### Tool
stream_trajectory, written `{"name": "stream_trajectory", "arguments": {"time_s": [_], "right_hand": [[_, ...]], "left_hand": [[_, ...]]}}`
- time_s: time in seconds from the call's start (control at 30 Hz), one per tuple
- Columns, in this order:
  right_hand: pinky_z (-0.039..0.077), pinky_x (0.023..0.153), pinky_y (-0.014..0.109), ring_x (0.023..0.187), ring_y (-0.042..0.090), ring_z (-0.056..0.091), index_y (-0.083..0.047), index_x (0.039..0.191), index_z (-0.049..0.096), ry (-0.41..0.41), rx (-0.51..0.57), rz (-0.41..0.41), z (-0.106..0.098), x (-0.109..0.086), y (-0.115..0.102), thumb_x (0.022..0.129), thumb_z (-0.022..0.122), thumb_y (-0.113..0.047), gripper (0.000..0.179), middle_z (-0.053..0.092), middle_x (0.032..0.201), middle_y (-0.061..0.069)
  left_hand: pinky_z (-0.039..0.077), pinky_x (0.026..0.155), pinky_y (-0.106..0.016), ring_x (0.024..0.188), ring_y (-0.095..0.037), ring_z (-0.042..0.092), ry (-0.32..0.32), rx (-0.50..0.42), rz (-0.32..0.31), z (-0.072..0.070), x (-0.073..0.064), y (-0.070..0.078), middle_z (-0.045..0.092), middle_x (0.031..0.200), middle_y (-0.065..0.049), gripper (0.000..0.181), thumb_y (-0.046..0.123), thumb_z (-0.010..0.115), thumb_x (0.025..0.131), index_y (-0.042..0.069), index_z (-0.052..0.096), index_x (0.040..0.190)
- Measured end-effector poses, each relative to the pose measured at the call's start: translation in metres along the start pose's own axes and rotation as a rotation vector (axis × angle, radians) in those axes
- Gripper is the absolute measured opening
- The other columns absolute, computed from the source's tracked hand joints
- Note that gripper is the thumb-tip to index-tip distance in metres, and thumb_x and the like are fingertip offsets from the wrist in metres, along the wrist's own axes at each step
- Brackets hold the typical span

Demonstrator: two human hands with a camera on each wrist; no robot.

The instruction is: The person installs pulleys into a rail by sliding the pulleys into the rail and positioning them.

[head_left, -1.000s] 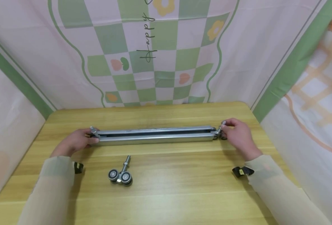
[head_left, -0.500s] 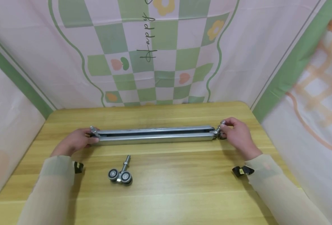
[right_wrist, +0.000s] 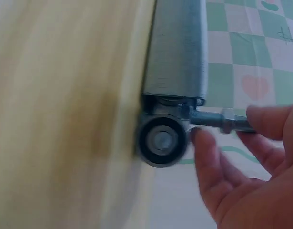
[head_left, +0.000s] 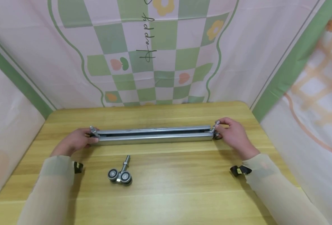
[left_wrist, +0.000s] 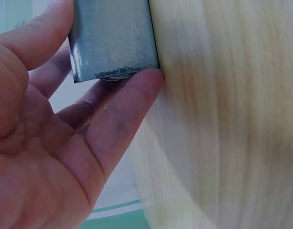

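A steel C-shaped rail (head_left: 154, 138) lies across the wooden table with its slot facing up. At its left end my left hand (head_left: 73, 142) grips the rail, thumb on the near wall and fingers at the end. A bolt (head_left: 94, 131) sticks up from the slot there; whatever it belongs to is hidden inside. My right hand (head_left: 235, 137) pinches the threaded bolt of a roller trolley (right_wrist: 163, 140) at the rail's right end. In the right wrist view one wheel pair is outside the rail, while the trolley's front part disappears into the opening.
A second roller trolley (head_left: 120, 176) lies loose on the table (head_left: 182, 193), nearer the body, its bolt pointing away. Behind the table hangs a checkered cloth (head_left: 163, 34), with more cloth at both sides. Black wrist cameras (head_left: 240, 170) sit on the sleeves.
My right hand has moved left, pushing the roller trolley partly into the rail's right end. The left hand, rail and loose trolley have stayed put.
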State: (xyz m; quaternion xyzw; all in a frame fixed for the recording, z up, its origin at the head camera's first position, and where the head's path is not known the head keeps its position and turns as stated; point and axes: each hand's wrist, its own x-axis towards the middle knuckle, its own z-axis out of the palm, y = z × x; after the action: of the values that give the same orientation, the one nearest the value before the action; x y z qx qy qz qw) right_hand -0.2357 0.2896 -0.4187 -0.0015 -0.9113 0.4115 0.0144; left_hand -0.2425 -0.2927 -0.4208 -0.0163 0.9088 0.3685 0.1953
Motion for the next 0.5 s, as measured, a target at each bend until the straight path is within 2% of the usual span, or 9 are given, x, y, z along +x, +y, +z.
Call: {"name": "stream_trajectory", "arguments": {"time_s": [0.1, 0.23, 0.33, 0.5], "right_hand": [[0.051, 0.07, 0.041, 0.096, 0.031, 0.065, -0.006, 0.129, 0.061, 0.044, -0.07, -0.051, -0.002, 0.0, -0.003, 0.102, 0.057, -0.035, 0.04, 0.066, 0.117, 0.017], [0.049, 0.076, 0.047, 0.094, 0.031, 0.063, -0.005, 0.118, 0.067, 0.109, -0.123, -0.126, -0.004, 0.0, -0.008, 0.102, 0.058, -0.029, 0.03, 0.068, 0.107, 0.014], [0.048, 0.08, 0.048, 0.094, 0.03, 0.062, -0.005, 0.113, 0.068, 0.112, -0.144, -0.138, -0.005, -0.001, -0.01, 0.102, 0.058, -0.026, 0.026, 0.069, 0.104, 0.013], [0.048, 0.078, 0.048, 0.094, 0.031, 0.061, -0.004, 0.113, 0.069, 0.102, -0.146, -0.125, -0.005, -0.001, -0.012, 0.103, 0.057, -0.024, 0.025, 0.069, 0.105, 0.014]], "left_hand": [[0.048, 0.093, -0.049, 0.116, -0.037, 0.052, -0.002, 0.005, -0.002, 0.0, 0.0, -0.001, 0.044, 0.142, -0.028, 0.056, 0.029, 0.067, 0.097, 0.005, 0.05, 0.144], [0.046, 0.095, -0.052, 0.117, -0.038, 0.05, 0.0, 0.011, -0.009, 0.0, 0.001, -0.001, 0.044, 0.142, -0.028, 0.057, 0.031, 0.067, 0.097, 0.006, 0.049, 0.144], [0.044, 0.096, -0.054, 0.118, -0.039, 0.049, 0.003, 0.017, -0.012, 0.0, 0.001, -0.001, 0.044, 0.142, -0.028, 0.056, 0.032, 0.067, 0.096, 0.006, 0.05, 0.144], [0.043, 0.097, -0.057, 0.12, -0.041, 0.048, 0.004, 0.031, -0.013, 0.0, 0.001, -0.002, 0.042, 0.143, -0.028, 0.056, 0.033, 0.067, 0.097, 0.007, 0.05, 0.144]]}}
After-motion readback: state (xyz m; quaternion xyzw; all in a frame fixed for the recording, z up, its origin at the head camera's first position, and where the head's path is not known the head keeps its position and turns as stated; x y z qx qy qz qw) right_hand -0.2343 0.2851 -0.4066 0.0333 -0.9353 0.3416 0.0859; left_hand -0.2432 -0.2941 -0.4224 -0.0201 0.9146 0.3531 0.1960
